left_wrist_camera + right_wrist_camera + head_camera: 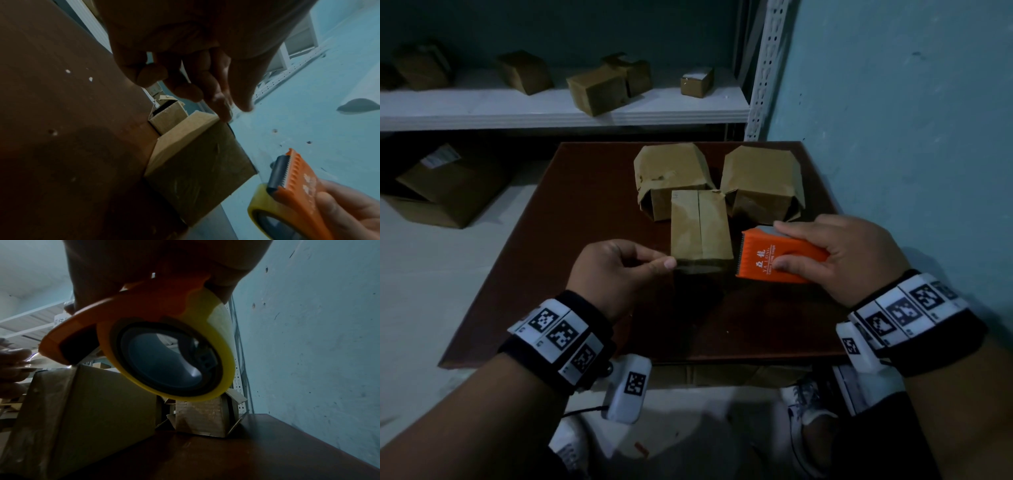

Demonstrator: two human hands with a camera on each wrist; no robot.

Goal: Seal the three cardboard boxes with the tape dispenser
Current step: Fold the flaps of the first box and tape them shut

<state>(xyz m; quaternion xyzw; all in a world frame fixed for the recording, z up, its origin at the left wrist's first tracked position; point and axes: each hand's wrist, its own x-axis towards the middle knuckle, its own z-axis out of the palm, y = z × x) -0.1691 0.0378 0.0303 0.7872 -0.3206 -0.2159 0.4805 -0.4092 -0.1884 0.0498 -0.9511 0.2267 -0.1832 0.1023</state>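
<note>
Three brown cardboard boxes stand on the dark red table (551, 274). The nearest box (700, 228) has its top flaps closed along a centre seam; two boxes stand behind it, one at the back left (671, 171) and one at the back right (760, 178). My right hand (835, 253) grips the orange tape dispenser (777, 255), which carries a yellow tape roll (164, 353), just right of the near box. My left hand (633, 267) pinches the free end of clear tape (702, 267) stretched from the dispenser across the near box's front edge.
A white shelf (551, 106) behind the table carries several small cardboard boxes. A larger open carton (448, 192) sits on the floor at the left. A light blue wall (911, 120) runs close along the table's right side.
</note>
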